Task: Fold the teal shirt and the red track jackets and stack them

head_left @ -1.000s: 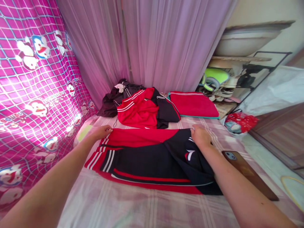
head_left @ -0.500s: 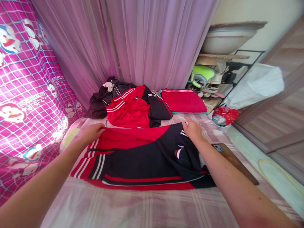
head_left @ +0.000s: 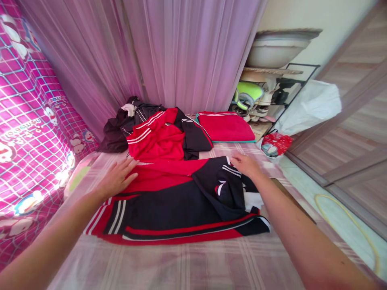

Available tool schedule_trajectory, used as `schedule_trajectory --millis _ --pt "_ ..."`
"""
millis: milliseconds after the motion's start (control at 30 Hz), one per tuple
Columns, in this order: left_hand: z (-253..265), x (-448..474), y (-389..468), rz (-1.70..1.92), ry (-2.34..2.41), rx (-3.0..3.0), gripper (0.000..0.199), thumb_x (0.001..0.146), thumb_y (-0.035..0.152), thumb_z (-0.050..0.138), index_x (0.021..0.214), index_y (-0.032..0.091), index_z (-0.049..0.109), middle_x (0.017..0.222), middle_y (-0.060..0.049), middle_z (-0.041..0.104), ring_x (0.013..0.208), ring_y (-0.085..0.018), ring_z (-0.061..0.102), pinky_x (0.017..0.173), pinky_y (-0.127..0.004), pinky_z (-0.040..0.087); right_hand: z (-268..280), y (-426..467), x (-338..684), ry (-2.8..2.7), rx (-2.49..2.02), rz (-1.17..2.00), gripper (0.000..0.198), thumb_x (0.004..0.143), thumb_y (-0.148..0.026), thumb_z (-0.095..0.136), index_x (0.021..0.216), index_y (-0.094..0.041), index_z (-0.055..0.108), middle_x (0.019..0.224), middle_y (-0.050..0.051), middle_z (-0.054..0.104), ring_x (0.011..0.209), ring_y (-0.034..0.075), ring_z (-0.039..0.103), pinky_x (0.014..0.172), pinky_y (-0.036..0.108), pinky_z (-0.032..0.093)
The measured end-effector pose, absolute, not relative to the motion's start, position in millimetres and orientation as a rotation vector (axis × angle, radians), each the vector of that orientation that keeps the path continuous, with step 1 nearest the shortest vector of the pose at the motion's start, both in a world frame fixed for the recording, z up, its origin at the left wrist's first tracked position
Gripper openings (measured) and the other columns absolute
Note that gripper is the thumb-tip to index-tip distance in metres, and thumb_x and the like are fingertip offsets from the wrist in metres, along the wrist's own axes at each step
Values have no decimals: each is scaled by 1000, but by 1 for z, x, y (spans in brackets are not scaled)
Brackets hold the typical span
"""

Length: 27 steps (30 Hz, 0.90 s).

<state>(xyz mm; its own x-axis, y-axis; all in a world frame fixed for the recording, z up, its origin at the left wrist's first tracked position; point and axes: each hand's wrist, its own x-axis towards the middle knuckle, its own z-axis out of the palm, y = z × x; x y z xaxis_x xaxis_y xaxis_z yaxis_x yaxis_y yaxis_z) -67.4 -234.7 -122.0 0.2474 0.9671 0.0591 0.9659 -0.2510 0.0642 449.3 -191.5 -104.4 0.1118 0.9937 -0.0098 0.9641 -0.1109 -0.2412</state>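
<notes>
A red and black track jacket [head_left: 169,207] with white stripes lies spread across the bed in front of me. My left hand [head_left: 118,177] rests flat on its red far-left corner, fingers stretched out. At the far right edge, by the white-striped collar area, my right hand [head_left: 244,164] is closed, pinching the jacket's fabric. A small white and red logo shows on the black part near that hand. Below my right wrist, a white patch of cloth peeks out of the jacket. My right forearm partly covers a brown phone [head_left: 290,197].
Behind the jacket lies a rumpled pile of red and black clothes [head_left: 157,139]. To its right sits a neatly folded red garment [head_left: 225,127]. A shoe rack [head_left: 287,82] with a basin [head_left: 278,50] stands beyond. Purple curtains [head_left: 187,56] hang at the back.
My left hand has let go of the jacket's edge and now lies flat on it. The far-left part has settled flatter. My right hand still pinches the right end. The view has turned slightly right.
</notes>
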Motion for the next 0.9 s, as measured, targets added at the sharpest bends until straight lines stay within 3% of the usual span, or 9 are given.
schedule_trajectory --millis 100,200,333,500,667,767,900 --pt "-134 -58 -241 41 1715 2537 55 92 51 38 140 29 55 155 -10 42 144 -33 34 117 -59 16 -104 -201 469 -2095 -2035 443 34 92 -41 49 106 -22 74 108 6 75 99 24 67 84 31 50" --pt "-135 -52 -240 2 1721 2498 51 92 53 40 134 32 60 151 -8 48 142 -32 38 117 -57 17 -108 -209 477 -2195 -1941 536 32 88 -43 57 104 -23 75 100 4 76 92 24 68 81 32 50" --pt "-120 -40 -240 36 1807 2478 47 92 52 41 126 32 66 145 -6 56 136 -29 47 114 -50 27 -108 -218 471 -2233 -1977 423 22 84 -37 61 92 -23 76 96 3 76 94 24 67 81 31 49" --pt "-103 -5 -261 209 1758 2563 48 92 48 43 129 26 63 147 -11 53 136 -32 46 115 -55 27 -87 -233 461 -1871 -2066 269 20 85 -31 55 89 -21 71 92 6 74 88 24 67 77 32 49" --pt "-65 55 -283 456 1477 2481 58 89 58 47 136 25 58 147 -10 53 139 -32 43 118 -54 25 -41 -245 452 -1447 -1693 731 22 84 -40 56 93 -21 63 78 4 69 69 19 65 62 29 51" --pt "-31 99 -288 679 1279 2166 68 85 65 50 139 24 55 143 -9 57 135 -30 48 115 -47 34 -12 -249 428 -1380 -1355 958 26 80 -44 65 91 -21 59 72 0 65 62 15 61 56 26 51" --pt "2 144 -285 877 1011 1757 77 76 68 63 138 23 54 136 -11 62 129 -30 54 110 -47 41 15 -255 373 -1421 -1108 1144 26 76 -40 73 86 -21 57 73 -2 65 64 13 62 58 26 54"
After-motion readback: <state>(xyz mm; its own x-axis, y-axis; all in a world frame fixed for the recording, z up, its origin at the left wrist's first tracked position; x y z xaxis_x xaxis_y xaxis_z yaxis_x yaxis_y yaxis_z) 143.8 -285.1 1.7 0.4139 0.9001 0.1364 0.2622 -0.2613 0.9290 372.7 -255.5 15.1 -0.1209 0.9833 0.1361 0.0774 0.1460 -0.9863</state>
